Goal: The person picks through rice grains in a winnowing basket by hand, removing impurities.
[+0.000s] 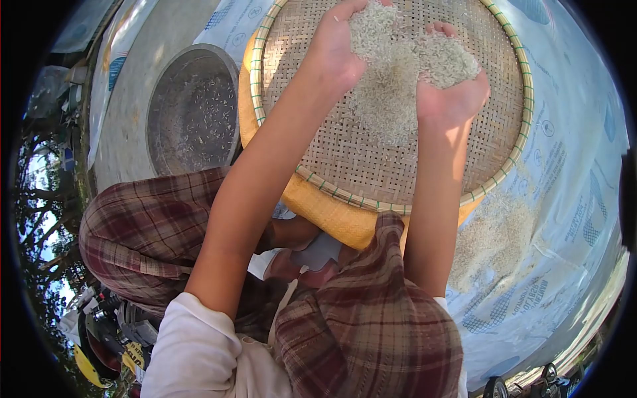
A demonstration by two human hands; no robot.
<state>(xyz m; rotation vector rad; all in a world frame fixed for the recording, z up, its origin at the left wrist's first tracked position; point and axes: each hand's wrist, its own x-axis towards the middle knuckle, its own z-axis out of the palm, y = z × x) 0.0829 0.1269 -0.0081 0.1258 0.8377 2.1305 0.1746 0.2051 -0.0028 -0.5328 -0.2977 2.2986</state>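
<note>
My left hand point(337, 52) is cupped palm up at the upper middle, holding a heap of rice grains point(373, 32). Beside it, my right hand point(456, 99) is cupped too, its palm and curled fingers full of rice. Loose grains are spread, partly blurred, in the space between and below the two hands. Under both hands is a round woven bamboo winnowing tray point(488, 142), its rim bound with green ties. The left fingertips are cut off or covered by the grains.
A grey basin point(159, 113) with scattered grains stands left of the tray. A yellow sack point(332, 222) lies beneath the tray. Pale grain or husk point(494, 239) is strewn on the blue-white printed sheet point(564, 199) to the right. My knees in plaid cloth point(391, 325) are close to the tray's near edge.
</note>
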